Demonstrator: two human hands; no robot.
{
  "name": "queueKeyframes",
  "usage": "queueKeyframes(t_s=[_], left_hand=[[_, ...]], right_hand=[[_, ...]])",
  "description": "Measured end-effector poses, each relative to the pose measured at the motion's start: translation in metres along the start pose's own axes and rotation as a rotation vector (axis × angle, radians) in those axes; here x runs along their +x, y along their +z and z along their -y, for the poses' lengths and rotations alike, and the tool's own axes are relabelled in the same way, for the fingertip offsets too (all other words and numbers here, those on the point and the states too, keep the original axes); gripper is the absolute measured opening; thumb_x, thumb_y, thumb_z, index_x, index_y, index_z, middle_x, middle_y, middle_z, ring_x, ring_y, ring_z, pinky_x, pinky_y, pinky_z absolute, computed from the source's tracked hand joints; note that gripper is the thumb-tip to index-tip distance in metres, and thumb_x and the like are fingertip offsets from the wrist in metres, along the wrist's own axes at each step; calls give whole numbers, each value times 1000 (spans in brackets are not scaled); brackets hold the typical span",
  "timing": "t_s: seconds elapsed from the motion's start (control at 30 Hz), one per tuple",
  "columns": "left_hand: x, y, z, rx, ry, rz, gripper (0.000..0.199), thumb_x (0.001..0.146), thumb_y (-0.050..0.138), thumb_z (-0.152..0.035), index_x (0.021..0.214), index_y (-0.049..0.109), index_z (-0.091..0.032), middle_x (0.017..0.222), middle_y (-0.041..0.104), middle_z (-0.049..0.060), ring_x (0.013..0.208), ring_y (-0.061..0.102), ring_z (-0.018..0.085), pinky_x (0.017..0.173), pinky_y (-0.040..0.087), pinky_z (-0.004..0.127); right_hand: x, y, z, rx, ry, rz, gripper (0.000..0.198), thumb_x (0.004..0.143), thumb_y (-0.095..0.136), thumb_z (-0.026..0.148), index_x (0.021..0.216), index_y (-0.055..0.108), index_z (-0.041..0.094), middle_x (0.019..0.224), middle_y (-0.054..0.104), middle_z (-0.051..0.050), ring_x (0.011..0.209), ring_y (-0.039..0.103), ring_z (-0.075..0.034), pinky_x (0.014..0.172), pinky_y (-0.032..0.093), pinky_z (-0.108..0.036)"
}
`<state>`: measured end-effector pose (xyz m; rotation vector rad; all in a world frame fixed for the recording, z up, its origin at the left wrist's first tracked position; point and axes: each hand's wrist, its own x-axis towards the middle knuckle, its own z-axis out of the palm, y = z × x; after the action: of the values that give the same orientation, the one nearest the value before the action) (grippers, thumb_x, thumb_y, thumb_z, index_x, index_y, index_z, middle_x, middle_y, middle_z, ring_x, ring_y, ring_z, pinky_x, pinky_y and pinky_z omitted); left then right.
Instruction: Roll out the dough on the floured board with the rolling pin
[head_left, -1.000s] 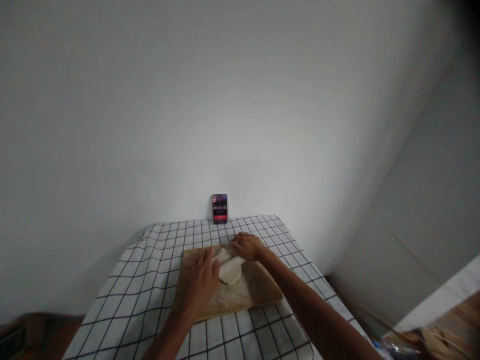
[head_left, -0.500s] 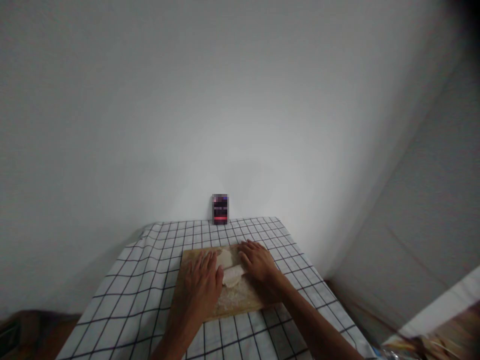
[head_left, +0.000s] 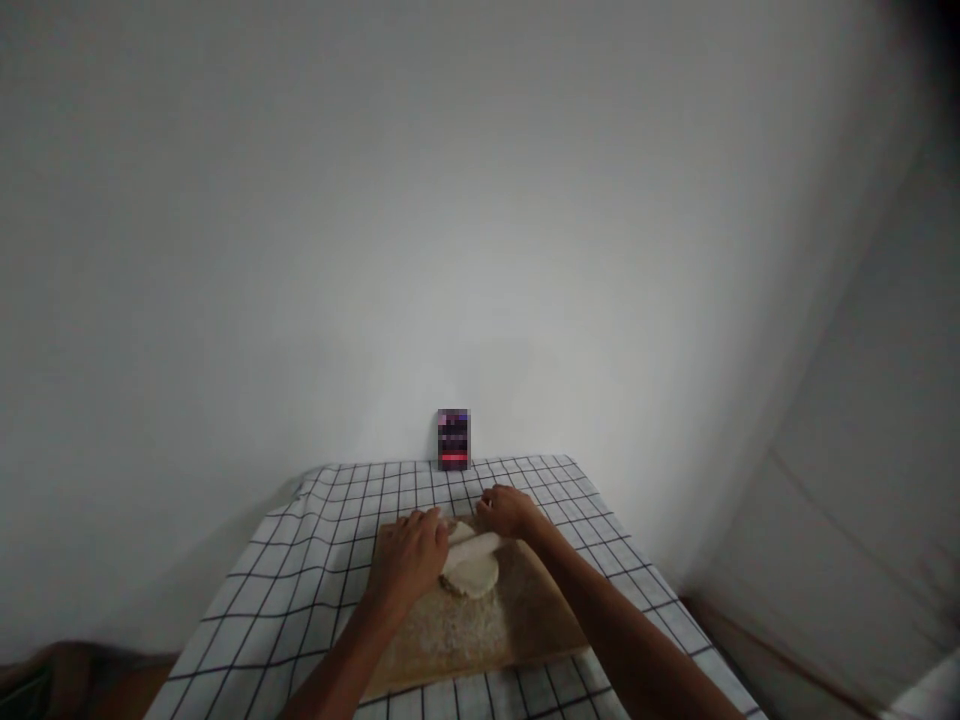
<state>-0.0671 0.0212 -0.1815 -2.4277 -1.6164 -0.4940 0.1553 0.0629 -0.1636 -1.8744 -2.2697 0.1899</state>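
A pale, flour-dusted rolling pin (head_left: pixel 474 548) lies slightly tilted across a flattened round of dough (head_left: pixel 472 577) on a wooden board (head_left: pixel 442 645). My left hand (head_left: pixel 415 550) presses on the pin's left end, its fingers bent over it. At the other end my right hand (head_left: pixel 510 510) bears down with its palm and wrist side, fingers curled in near the board's far edge. Both ends of the pin are hidden under the hands. More pale dough or flour (head_left: pixel 459 530) shows beyond the pin.
A black-and-white checked cloth (head_left: pixel 262 590) covers the table under the board. At the table's back edge, a small dark pixelated object (head_left: pixel 454 440) stands against a plain wall (head_left: pixel 480 250). Loose flour dusts the board's near part.
Both hands have pushed away from me across the board with the pin, uncovering more dough on the near side. Their fingers have curled from lying stretched. The view has tilted up slightly.
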Motion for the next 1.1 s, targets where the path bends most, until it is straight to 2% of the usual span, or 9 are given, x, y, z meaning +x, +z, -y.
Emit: queueKeyframes(t_s=[0.13,0.23,0.37,0.53,0.7,0.83,0.97,1.1], left_hand=[[-1,-4,-5,4,-37,-39,41,105,42,-33,133,69,-20,123,79,14,115,72,31,99,54,46],[-11,-11,-13,-16,-20,-74,42,104,44,-33,136,68,-20,125,78,14,118,70,31,103,51,48],[-28,-18,-27,-41,-11,-91,43,104,42,-34,137,69,-24,131,77,12,123,67,32,107,49,50],[-37,-15,-35,-55,-39,-107,44,104,42,-35,138,68,-25,140,74,11,132,65,32,113,49,53],[-22,-12,-20,-72,3,-28,41,104,43,-30,133,71,-24,134,76,13,123,70,31,105,56,48],[-1,-14,-8,27,79,87,35,103,44,-24,119,75,-19,126,76,18,119,71,32,98,57,47],[15,-15,-6,74,15,167,38,106,40,-32,116,74,-19,120,75,17,110,72,33,87,58,46],[21,-16,-7,78,-47,249,40,107,35,-34,123,70,-22,125,73,14,110,71,31,88,57,44]], right_hand=[[-3,8,-5,7,10,-12,44,110,38,43,113,76,22,116,75,-10,107,70,-23,82,49,-31],[-19,12,-7,13,-3,-41,44,111,36,42,116,75,24,120,73,-10,114,68,-23,90,49,-32],[-48,13,-8,37,-62,-126,42,113,34,39,122,73,25,121,75,-9,114,68,-22,99,48,-33],[-63,10,-6,48,-89,-161,41,112,35,36,124,72,24,122,75,-8,115,68,-22,103,48,-34],[-40,2,-2,24,13,-83,43,109,38,43,121,76,25,126,74,-11,121,66,-27,99,50,-39],[-9,2,-2,52,81,-32,43,107,41,43,112,79,24,120,77,-11,112,71,-26,90,52,-35],[16,8,-6,71,144,-25,38,103,49,43,111,80,24,112,81,-11,104,75,-26,85,53,-34],[30,13,-8,87,195,-31,35,101,55,42,110,81,21,115,80,-14,104,75,-25,85,52,-31]])
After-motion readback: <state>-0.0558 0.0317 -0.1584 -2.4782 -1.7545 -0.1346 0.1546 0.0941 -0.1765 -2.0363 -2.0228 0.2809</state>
